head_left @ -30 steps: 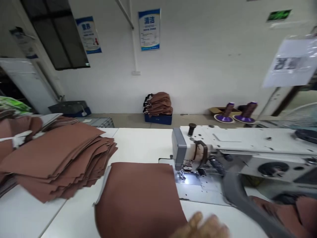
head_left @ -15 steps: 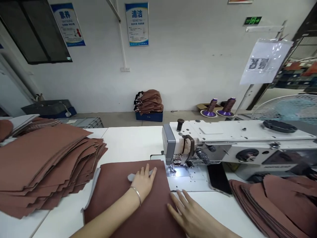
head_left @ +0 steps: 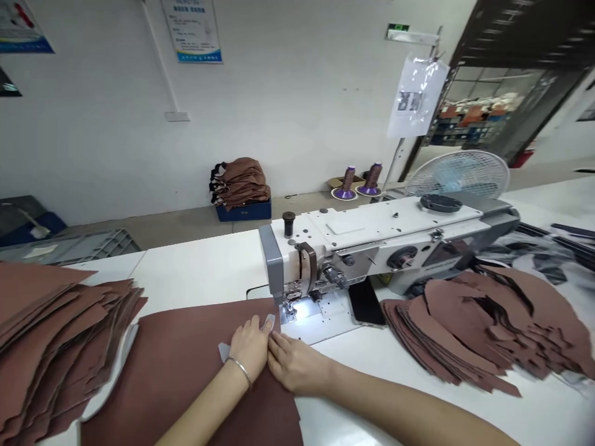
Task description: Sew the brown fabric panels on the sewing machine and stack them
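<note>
A large brown panel [head_left: 186,359] of leather-like material lies flat on the white table, its right edge close to the sewing machine [head_left: 353,248]. My left hand [head_left: 250,347], with a bangle at the wrist, rests on it with fingers drawn together over a small pale grey piece [head_left: 224,352]. Bits of that piece stick out on both sides of the hand. Against its fingertips lies my right hand [head_left: 297,365], fingers bent together at the panel's right edge; what they pinch, if anything, is hidden. The lit needle area [head_left: 289,311] is just beyond both hands.
Stacked brown panels [head_left: 60,334] lie on the left. To the right are a black phone [head_left: 366,301] and a pile of curved brown pieces [head_left: 441,334]. Behind stand thread cones [head_left: 348,181], a fan [head_left: 460,173] and a blue crate [head_left: 244,211] with brown pieces.
The view has swung right. My right hand has moved from lying spread beside the panel's edge to my left fingertips, and its fingers have closed. The left hand stays on the pale piece.
</note>
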A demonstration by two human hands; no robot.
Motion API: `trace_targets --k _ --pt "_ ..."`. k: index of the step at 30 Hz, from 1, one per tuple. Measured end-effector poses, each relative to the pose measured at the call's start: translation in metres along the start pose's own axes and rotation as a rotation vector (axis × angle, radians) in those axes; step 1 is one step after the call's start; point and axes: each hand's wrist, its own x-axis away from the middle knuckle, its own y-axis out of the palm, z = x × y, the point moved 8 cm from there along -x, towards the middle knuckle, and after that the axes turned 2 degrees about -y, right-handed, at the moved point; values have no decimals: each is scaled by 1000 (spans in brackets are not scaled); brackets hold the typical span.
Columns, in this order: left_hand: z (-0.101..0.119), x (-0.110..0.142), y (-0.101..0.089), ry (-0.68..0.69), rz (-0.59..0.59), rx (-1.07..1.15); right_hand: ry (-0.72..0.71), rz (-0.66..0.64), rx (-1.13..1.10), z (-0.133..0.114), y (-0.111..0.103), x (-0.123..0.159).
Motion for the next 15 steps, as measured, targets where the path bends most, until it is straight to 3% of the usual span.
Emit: trace_targets --k 4,8,11,15 --pt "23 -4 3 -6 17 45 44 66 -14 -13 -12 24" --pt "46 -5 0 1 161 52 41 77 -64 -13 -26 39" --pt "53 -4 -1 -1 244 44 58 80 -66 -10 -30 43" --pt "53 -5 0 -42 210 16 89 93 -70 -8 -27 47"
